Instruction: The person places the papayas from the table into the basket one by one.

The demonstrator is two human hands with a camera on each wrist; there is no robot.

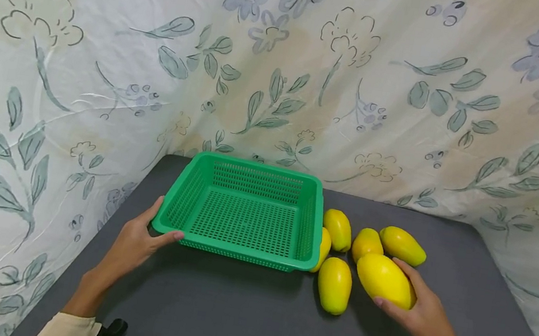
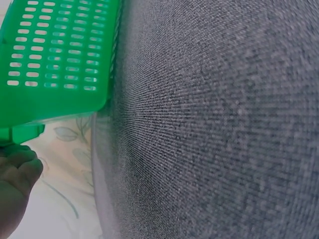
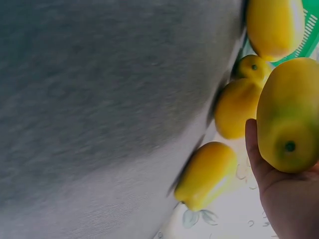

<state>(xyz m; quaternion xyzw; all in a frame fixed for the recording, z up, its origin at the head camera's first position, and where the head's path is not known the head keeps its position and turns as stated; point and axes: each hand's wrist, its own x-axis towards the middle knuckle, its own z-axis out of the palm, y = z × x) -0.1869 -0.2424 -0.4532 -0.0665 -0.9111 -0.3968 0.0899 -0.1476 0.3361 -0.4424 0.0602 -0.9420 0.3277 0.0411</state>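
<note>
the right hand (image 3: 289,201) grips a yellow fruit (image 3: 290,107), four more yellow fruits (image 3: 238,108) and a green basket (image 3: 312,10) beyond.

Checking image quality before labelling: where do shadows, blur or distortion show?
Head view: soft shadows on the gray table near the yellow fruits; left wrist: the table's edge curves, likely lens distortion; right wrist: the tabletop looks blurred at upper left.

Basket (image 1: 245,222) is set toward the back left of the surface (image 1: 225,324), left hand (image 1: 138,238) placed at its left end. To its right, five fruits (image 1: 334,286) are spread, one partly hidden by the basket's rim. Sixth fruit (image 1: 385,280) is held in right hand (image 1: 421,308), before the two rightmost. Cloth (image 1: 279,100) is hung behind.
</note>
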